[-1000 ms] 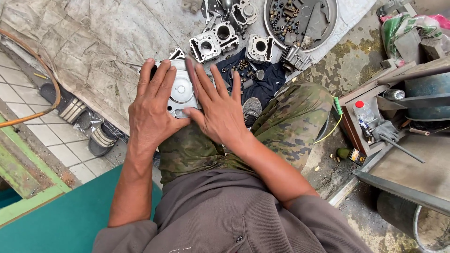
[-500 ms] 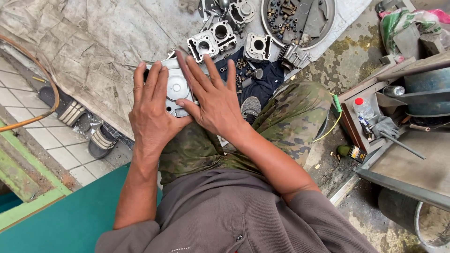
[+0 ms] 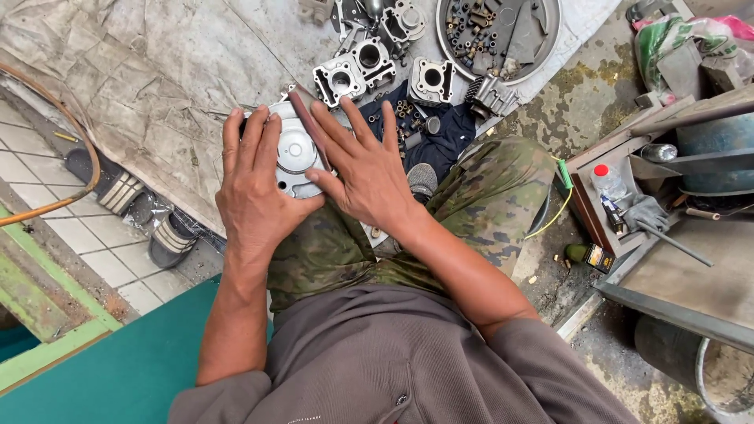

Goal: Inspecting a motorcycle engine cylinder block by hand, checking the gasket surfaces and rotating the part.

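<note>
Now both hands lie flat, fingers spread, on the round grey engine cover [image 3: 294,153]. Left hand [image 3: 255,192] covers its left side; right hand [image 3: 369,177] presses its right edge, neither gripping.

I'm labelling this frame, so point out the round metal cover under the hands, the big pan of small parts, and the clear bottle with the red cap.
round metal cover [image 3: 294,149], head view, on its bare centre between the hands.
pan of small parts [image 3: 550,35], head view, on its right rim.
clear bottle [image 3: 606,182], head view, on its body below the red cap.
</note>
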